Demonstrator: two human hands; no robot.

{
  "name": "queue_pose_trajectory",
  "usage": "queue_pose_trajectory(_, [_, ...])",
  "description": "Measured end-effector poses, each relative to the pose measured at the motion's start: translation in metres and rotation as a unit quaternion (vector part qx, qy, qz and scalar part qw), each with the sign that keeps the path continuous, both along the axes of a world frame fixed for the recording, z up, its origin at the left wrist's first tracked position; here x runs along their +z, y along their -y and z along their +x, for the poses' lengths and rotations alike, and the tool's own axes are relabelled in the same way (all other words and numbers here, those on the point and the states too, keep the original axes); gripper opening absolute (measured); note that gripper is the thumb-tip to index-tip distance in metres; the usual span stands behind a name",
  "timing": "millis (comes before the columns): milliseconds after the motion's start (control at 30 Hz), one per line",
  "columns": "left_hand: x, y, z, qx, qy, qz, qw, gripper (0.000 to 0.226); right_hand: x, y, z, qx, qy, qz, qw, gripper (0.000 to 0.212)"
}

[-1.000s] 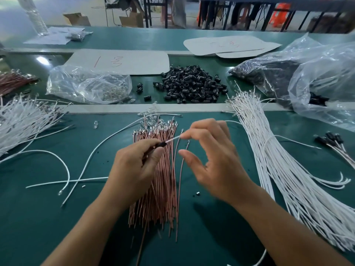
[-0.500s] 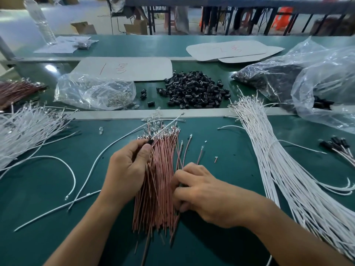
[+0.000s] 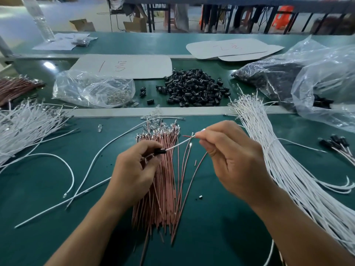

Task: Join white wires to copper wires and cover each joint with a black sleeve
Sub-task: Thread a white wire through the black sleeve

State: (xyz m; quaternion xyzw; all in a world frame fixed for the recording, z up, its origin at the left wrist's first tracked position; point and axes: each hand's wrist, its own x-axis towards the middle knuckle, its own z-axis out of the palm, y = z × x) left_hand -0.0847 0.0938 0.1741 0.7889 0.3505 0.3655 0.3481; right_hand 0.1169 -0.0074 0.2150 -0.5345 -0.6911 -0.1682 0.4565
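Note:
My left hand (image 3: pixel 134 169) grips a black sleeve (image 3: pixel 160 151) with a white wire (image 3: pixel 177 145) running out of it up to the right. My right hand (image 3: pixel 230 156) pinches the free end of that white wire together with a copper wire (image 3: pixel 194 173), whose red tip (image 3: pixel 187 136) pokes out left of my fingertips. Both hands hover over the bundle of copper wires (image 3: pixel 163 189) lying on the green table. A big bundle of white wires (image 3: pixel 278 160) lies to the right. The pile of black sleeves (image 3: pixel 194 89) sits behind the grey strip.
Loose white wires (image 3: pixel 67 164) curve at the left, by another white bundle (image 3: pixel 25 125). A clear bag of small metal parts (image 3: pixel 92 91) lies back left, large plastic bags (image 3: pixel 317 83) back right. Finished sleeved wires (image 3: pixel 338 143) lie far right. Paper sheets (image 3: pixel 124 66) sit behind.
My right hand has lifted from the copper bundle with one copper wire and brought it up to the white wire's end. My left hand still holds the sleeve and wire.

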Motion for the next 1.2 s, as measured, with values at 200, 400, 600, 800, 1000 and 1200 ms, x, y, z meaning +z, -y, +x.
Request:
queue_pose_trajectory(200, [0.005,0.004,0.004,-0.038,-0.034,0.1,0.994,0.022,-0.006,-0.006,-0.01,-0.02,0.014,-0.037,0.999,0.011])
queue_pose_trajectory(400, [0.002,0.008,0.007,-0.036,0.036,0.045,0.998,0.016,-0.02,-0.004,-0.005,-0.018,0.006,-0.244,0.97,0.015])
queue_pose_trajectory(600, [-0.001,0.006,0.007,-0.034,0.076,-0.003,0.996,0.027,-0.016,-0.002,-0.008,-0.013,-0.017,-0.238,0.971,0.014])
queue_pose_trajectory(800, [-0.001,0.009,0.01,-0.056,0.049,0.022,0.997,0.023,-0.016,-0.002,-0.012,0.0,-0.019,-0.229,0.973,0.015])
queue_pose_trajectory(1000, [-0.001,0.011,0.009,-0.04,0.072,-0.002,0.997,0.023,-0.016,0.0,-0.01,-0.002,-0.032,-0.236,0.971,0.012])
queue_pose_trajectory(1200, [-0.005,0.01,0.012,-0.059,0.055,0.013,0.997,0.016,-0.018,-0.003,-0.013,0.006,-0.03,-0.238,0.971,0.013])
